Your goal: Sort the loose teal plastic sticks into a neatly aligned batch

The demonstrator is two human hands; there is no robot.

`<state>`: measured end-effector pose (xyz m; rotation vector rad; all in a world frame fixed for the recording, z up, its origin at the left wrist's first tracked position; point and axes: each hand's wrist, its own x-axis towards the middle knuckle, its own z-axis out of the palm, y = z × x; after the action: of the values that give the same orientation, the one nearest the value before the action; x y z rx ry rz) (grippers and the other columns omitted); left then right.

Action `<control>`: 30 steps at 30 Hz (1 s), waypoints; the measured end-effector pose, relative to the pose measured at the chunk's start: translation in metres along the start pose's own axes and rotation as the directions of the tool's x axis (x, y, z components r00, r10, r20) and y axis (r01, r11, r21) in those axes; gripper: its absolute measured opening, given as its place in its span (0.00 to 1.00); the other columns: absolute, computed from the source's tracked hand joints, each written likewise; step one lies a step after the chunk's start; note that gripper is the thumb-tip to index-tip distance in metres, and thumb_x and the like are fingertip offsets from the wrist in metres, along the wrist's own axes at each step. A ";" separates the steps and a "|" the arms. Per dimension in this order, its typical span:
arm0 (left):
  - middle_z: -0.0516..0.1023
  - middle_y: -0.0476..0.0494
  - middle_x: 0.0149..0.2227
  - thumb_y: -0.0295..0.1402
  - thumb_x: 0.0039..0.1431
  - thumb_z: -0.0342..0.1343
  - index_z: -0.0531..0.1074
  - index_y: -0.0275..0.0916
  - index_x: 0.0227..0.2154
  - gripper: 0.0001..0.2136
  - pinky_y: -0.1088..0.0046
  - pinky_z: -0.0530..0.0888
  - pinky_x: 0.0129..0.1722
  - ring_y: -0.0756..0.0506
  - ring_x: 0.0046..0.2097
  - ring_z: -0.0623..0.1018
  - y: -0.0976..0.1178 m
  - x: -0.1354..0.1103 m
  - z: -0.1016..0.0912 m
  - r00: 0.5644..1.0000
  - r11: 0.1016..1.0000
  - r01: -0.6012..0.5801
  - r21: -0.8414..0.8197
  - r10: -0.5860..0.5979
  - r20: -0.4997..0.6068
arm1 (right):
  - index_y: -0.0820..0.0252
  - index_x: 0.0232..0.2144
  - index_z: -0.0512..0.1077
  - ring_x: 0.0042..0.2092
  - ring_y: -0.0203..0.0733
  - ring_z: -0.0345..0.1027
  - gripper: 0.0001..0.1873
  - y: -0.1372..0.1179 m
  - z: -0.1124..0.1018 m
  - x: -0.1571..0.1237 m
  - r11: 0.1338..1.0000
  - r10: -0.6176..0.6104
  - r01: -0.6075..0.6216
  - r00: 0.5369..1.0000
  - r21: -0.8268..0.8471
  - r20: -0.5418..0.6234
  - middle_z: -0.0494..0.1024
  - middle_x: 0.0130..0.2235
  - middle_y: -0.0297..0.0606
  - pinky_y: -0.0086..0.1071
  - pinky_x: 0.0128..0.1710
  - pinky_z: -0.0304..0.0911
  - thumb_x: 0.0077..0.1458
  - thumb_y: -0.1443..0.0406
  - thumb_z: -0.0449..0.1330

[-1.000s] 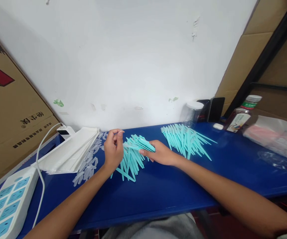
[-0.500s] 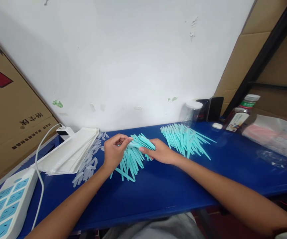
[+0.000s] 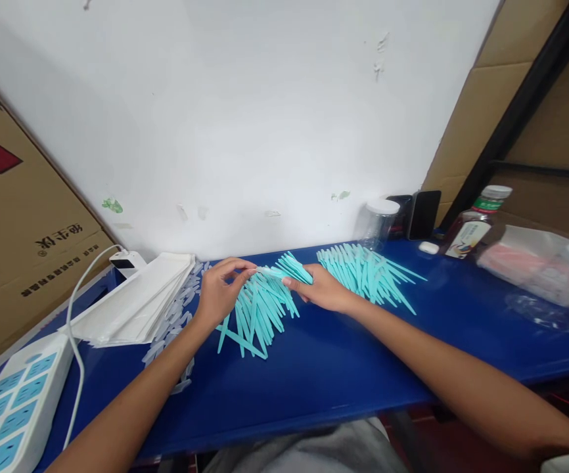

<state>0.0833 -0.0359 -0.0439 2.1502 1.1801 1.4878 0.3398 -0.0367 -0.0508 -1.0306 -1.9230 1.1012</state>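
Observation:
My right hand [image 3: 322, 288] is closed round a bundle of slim teal sticks [image 3: 292, 267], their ends fanned to the left. Thumb and forefinger of my left hand [image 3: 223, 289] pinch a small translucent cap [image 3: 261, 270] at the pale tip of one stick in front of the bundle. Below both hands a loose pile of teal sticks [image 3: 257, 318] lies on the blue table [image 3: 304, 387]. A second pile of teal sticks [image 3: 366, 276], with pale translucent tips, is to the right. Loose translucent caps [image 3: 179, 315] are scattered left of my left hand, partly behind the forearm.
White paper sleeves [image 3: 136, 302] and a power strip [image 3: 16, 401] with a white cable are at the left. A clear jar [image 3: 378, 223], dark phones [image 3: 423, 215], a bottle [image 3: 476, 223] and a bag with pink contents [image 3: 535, 263] stand at the right. A white wall [image 3: 284, 131] closes the back.
My left hand has moved slightly left, drawing apart from the bundle. The bundle in my right hand has turned so its ends point more upward, and the pinched tip now shows.

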 end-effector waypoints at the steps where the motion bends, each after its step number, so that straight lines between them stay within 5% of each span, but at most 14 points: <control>1: 0.83 0.42 0.39 0.38 0.64 0.62 0.82 0.41 0.37 0.07 0.70 0.78 0.36 0.45 0.38 0.81 0.000 0.001 -0.001 0.999 0.999 -0.031 0.013 0.031 0.016 | 0.60 0.26 0.69 0.24 0.36 0.63 0.29 0.000 0.000 0.000 1.000 -0.003 0.003 1.000 0.003 0.006 0.70 0.21 0.32 0.29 0.27 0.59 0.58 0.41 0.60; 11: 0.84 0.42 0.41 0.37 0.67 0.60 0.81 0.44 0.42 0.07 0.64 0.76 0.46 0.42 0.44 0.80 -0.002 0.001 -0.008 0.968 0.956 -0.241 0.168 0.225 0.107 | 0.60 0.29 0.71 0.25 0.37 0.65 0.27 0.002 0.000 0.000 1.000 -0.011 0.012 1.000 -0.002 0.024 0.71 0.22 0.31 0.30 0.28 0.60 0.58 0.41 0.60; 16: 0.83 0.42 0.39 0.38 0.67 0.59 0.81 0.43 0.38 0.07 0.66 0.75 0.41 0.43 0.41 0.80 -0.004 0.004 -0.011 0.986 0.981 -0.147 0.129 0.134 0.104 | 0.60 0.27 0.69 0.24 0.37 0.65 0.27 0.004 -0.002 0.001 0.999 -0.018 0.019 1.000 -0.028 0.012 0.71 0.22 0.32 0.30 0.28 0.60 0.59 0.41 0.60; 23: 0.82 0.44 0.35 0.42 0.67 0.58 0.80 0.42 0.34 0.11 0.69 0.72 0.35 0.45 0.36 0.78 -0.004 0.003 -0.006 0.972 0.993 -0.028 0.114 0.001 0.235 | 0.59 0.30 0.69 0.24 0.38 0.65 0.27 0.005 -0.001 0.001 0.998 -0.044 0.045 0.998 -0.050 0.033 0.70 0.23 0.30 0.30 0.26 0.59 0.58 0.40 0.60; 30: 0.82 0.45 0.34 0.42 0.66 0.58 0.79 0.41 0.33 0.11 0.70 0.72 0.34 0.45 0.36 0.79 -0.014 0.006 -0.010 0.975 0.991 0.047 0.123 -0.072 0.208 | 0.59 0.32 0.71 0.26 0.38 0.66 0.27 0.009 -0.001 0.003 0.996 -0.052 0.053 0.999 -0.078 0.008 0.71 0.26 0.32 0.30 0.26 0.59 0.57 0.41 0.61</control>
<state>0.0690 -0.0241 -0.0446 2.2612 1.2705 1.1567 0.3419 -0.0307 -0.0584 -1.0135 -2.0002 1.0078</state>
